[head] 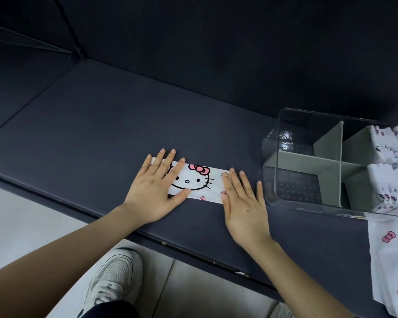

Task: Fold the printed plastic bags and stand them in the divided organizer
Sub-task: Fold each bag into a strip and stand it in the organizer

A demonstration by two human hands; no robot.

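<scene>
One printed bag, folded into a long narrow strip, lies flat on the dark surface directly under your two hands, with a cartoon cat face and pink bow showing in the stretch between them. Your left hand presses flat on the strip's left end, fingers straight and spread, the thumb along its near edge. Your right hand lies flat over the right end the same way, palm down with fingers extended, gripping nothing.

Just beyond your right hand's fingertips stands the clear divided organizer, split by crossed grey dividers. Folded bags stand upright in the two compartments on the side farthest from your right hand. Nearer you than the organizer, further right than your right wrist, loose unfolded bags lie on the surface. Below your left forearm, a white sneaker rests on the pale floor.
</scene>
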